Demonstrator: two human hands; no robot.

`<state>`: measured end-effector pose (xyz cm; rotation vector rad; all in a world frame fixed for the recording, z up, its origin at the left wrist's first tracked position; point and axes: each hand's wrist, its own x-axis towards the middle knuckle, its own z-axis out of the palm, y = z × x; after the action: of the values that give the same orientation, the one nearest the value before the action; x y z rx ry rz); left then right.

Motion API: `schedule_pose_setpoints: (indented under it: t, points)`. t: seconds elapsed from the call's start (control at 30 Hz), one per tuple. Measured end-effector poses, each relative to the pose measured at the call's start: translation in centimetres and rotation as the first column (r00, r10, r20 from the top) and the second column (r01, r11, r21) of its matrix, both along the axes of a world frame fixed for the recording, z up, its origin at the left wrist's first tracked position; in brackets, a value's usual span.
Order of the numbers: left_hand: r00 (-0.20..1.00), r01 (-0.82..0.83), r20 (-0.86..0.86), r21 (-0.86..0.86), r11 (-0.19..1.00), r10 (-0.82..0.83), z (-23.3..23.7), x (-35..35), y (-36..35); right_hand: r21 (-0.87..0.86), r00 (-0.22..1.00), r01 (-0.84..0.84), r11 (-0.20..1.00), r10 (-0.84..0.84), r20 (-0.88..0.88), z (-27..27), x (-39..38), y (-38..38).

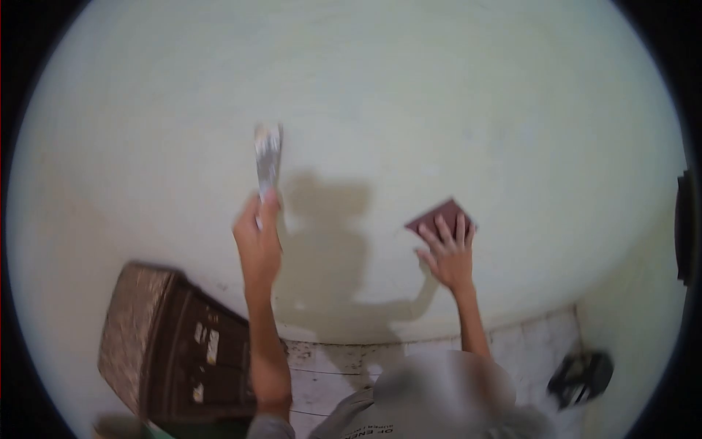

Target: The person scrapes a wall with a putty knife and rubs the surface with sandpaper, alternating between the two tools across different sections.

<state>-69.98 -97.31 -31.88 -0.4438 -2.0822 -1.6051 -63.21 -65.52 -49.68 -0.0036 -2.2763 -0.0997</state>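
Observation:
My left hand (257, 233) is closed round the handle of a putty knife (268, 157), whose metal blade points up and carries whitish residue. To the right, my right hand (448, 252) lies with spread fingers on a dark reddish-brown sheet that looks like sandpaper (442, 214), pressing it flat against the pale green wall (439, 95). The sheet's upper corner sticks out above the fingertips. The putty knife is held up in front of the wall; whether its blade touches the wall I cannot tell.
A dark brown piece of furniture (197, 351) with a worn top stands at the lower left. Black footwear or a similar dark object (581, 379) lies on the tiled floor (530, 344) at the lower right. A dark object (684, 227) is at the right edge.

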Motion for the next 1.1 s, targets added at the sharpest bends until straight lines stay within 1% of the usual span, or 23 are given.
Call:
schedule_pose_setpoints:
  t: [0.1,0.2,0.27,0.3,0.33,0.4,0.43,0.47,0.53,0.6,0.63,0.67,0.7,0.77,0.8,0.83,0.9,0.93,0.97,1.0,1.03,1.07,1.1]
  points:
    - [0.998,0.059,0.035,-0.118,0.991,-0.056,-8.4,1.0,2.1,-0.159,0.963,0.081,0.984,-0.118,-0.243,3.9,1.3,5.9]
    - [0.966,0.178,0.190,-0.005,0.984,-0.174,-9.1,3.8,2.8,-0.569,0.821,-0.014,0.822,-0.316,-0.476,9.4,3.1,9.0]
    - [0.952,0.230,0.209,-0.009,0.973,-0.223,-10.2,5.0,5.0,-0.576,0.726,0.012,0.817,-0.404,-0.557,8.3,2.5,10.8]
    - [0.940,0.261,0.234,-0.020,0.965,-0.249,-10.5,5.6,6.1,-0.517,0.734,0.023,0.855,-0.366,-0.572,7.1,2.3,10.2]
    - [0.927,0.289,0.261,-0.037,0.957,-0.270,-11.0,6.1,7.6,-0.580,0.783,0.046,0.813,-0.390,-0.484,5.1,1.8,9.1]
    - [0.923,0.336,0.238,-0.123,0.934,-0.301,-12.7,7.1,11.0,-0.561,0.918,0.019,0.828,-0.237,-0.319,-0.6,2.0,6.0]
    - [0.921,0.350,0.229,-0.130,0.927,-0.316,-12.4,5.7,8.9,-0.422,0.965,-0.016,0.906,-0.096,-0.244,-2.3,0.5,1.7]
    - [0.925,0.351,0.223,-0.184,0.918,-0.309,-14.1,6.3,11.2,-0.297,0.998,-0.065,0.953,0.057,-0.035,-5.1,2.7,3.2]
    - [0.938,0.335,0.177,-0.252,0.908,-0.297,-15.5,6.0,13.9,-0.220,0.999,-0.025,0.975,0.020,-0.024,-5.8,3.8,8.1]
    - [0.929,0.347,0.195,-0.161,0.924,-0.315,-16.9,6.4,16.9,-0.283,0.987,0.045,0.958,-0.087,-0.135,-3.8,6.0,14.4]
    - [0.923,0.349,0.217,-0.127,0.929,-0.317,-17.5,7.0,18.0,-0.371,0.960,0.071,0.926,-0.165,-0.228,-1.4,7.1,18.8]
    - [0.917,0.356,0.222,-0.083,0.931,-0.331,-17.4,6.7,12.6,-0.442,0.907,0.076,0.894,-0.246,-0.342,2.6,6.9,16.7]
    - [0.910,0.367,0.234,-0.071,0.927,-0.342,-16.8,7.2,12.4,-0.566,0.843,0.118,0.816,-0.383,-0.377,6.1,8.3,19.0]
    - [0.883,0.375,0.322,-0.044,0.926,-0.343,-16.5,8.0,12.5,-0.705,0.744,0.040,0.708,-0.493,-0.452,7.9,10.1,25.5]
    - [0.856,0.371,0.399,-0.029,0.928,-0.330,-16.8,8.6,13.6,-0.780,0.710,-0.079,0.621,-0.514,-0.481,8.0,11.0,28.5]
    - [0.823,0.366,0.474,-0.018,0.930,-0.315,-17.7,9.1,15.5,-0.775,0.700,-0.083,0.626,-0.517,-0.493,6.8,11.4,30.6]
    - [0.849,0.434,0.386,-0.120,0.893,-0.361,-18.0,11.4,22.1,-0.788,0.675,-0.148,0.597,-0.522,-0.522,5.1,13.2,34.8]
    - [0.852,0.463,0.347,-0.152,0.873,-0.392,-18.4,11.2,24.7,-0.791,0.670,-0.196,0.579,-0.510,-0.539,4.3,12.2,33.6]
    - [0.872,0.474,0.236,-0.194,0.859,-0.428,-18.3,11.0,26.5,-0.789,0.708,-0.143,0.597,-0.495,-0.503,3.1,11.0,31.4]
    - [0.882,0.472,0.119,-0.233,0.850,-0.457,-18.3,11.1,27.1,-0.763,0.749,-0.262,0.591,-0.374,-0.547,2.9,11.0,27.2]
    - [0.879,0.460,0.013,-0.282,0.842,-0.476,-18.2,11.4,27.5,-0.808,0.812,-0.193,0.557,-0.372,-0.450,2.2,10.1,23.4]
    - [0.864,0.442,-0.088,-0.336,0.832,-0.495,-17.9,11.9,27.5,-0.737,0.878,-0.199,0.646,-0.217,-0.427,0.2,10.7,20.0]
    - [0.871,0.438,-0.100,-0.287,0.852,-0.481,-17.3,12.8,27.9,-0.658,0.923,-0.221,0.720,-0.064,-0.380,-1.2,11.3,18.1]
